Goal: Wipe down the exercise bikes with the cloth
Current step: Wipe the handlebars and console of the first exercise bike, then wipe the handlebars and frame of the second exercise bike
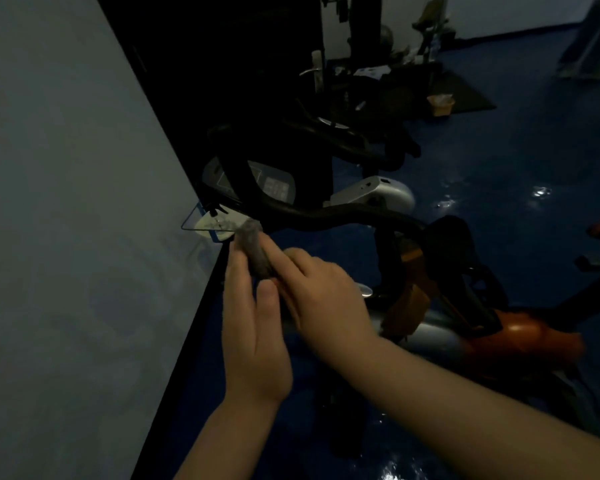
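Observation:
A small grey cloth [253, 247], bunched into a roll, sits between both my hands in the dim centre of the view. My left hand [253, 327] grips its lower part, thumb up against it. My right hand [323, 292] pinches it from the right with the fingers. The cloth is just below the black curved handlebar [326, 220] of the nearest exercise bike, whose orange and silver frame [440, 327] lies to the right. Its grey console [274, 185] is above the handlebar.
A pale wall [66, 202] fills the left, with a small clear shelf [205, 225] at its edge. More bikes [371, 140] stand behind. The glossy blue floor [516, 161] spreads right, with a small box [440, 103] and a person's legs [586, 43] at the far right.

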Available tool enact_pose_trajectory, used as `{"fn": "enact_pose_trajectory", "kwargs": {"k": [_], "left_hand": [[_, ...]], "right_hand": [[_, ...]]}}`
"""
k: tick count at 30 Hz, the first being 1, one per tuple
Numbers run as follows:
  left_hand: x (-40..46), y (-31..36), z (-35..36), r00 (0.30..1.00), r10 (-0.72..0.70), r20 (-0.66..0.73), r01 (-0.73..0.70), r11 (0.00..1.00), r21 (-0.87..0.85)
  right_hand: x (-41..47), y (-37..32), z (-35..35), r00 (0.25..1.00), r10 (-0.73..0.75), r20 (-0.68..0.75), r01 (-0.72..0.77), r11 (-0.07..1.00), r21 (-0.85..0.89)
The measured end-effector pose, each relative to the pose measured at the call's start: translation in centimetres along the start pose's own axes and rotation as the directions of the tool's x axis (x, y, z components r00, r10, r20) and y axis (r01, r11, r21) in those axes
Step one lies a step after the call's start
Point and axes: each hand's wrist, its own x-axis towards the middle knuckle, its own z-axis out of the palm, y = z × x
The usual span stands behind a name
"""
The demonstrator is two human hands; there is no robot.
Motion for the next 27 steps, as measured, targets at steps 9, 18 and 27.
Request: {"fn": "enact_pose_trajectory", "kwargs": {"k": [9,18,27], "left_hand": [[-1.3,-2.0,2.6,0.983,0.118,0.14,-0.178,0.804,0.568],[-6.2,-3.0,10.6,0.798,0.114,0.592,-0.382,0.856,0.35],[-15.5,-2.6,21.9,0.325,-0.088,0.942,-0.394,0.893,0.22]], "right_hand": [[-7.8,7.8,-2.2,0.973,0.203,-0.108,-0.203,0.979,0.016],[-17.0,9.0,-4.8,0.573,0.816,-0.075,-0.798,0.576,0.176],[-32.1,9.9,-11.9,0.202,0.979,-0.005,-0.958,0.196,-0.208]]}}
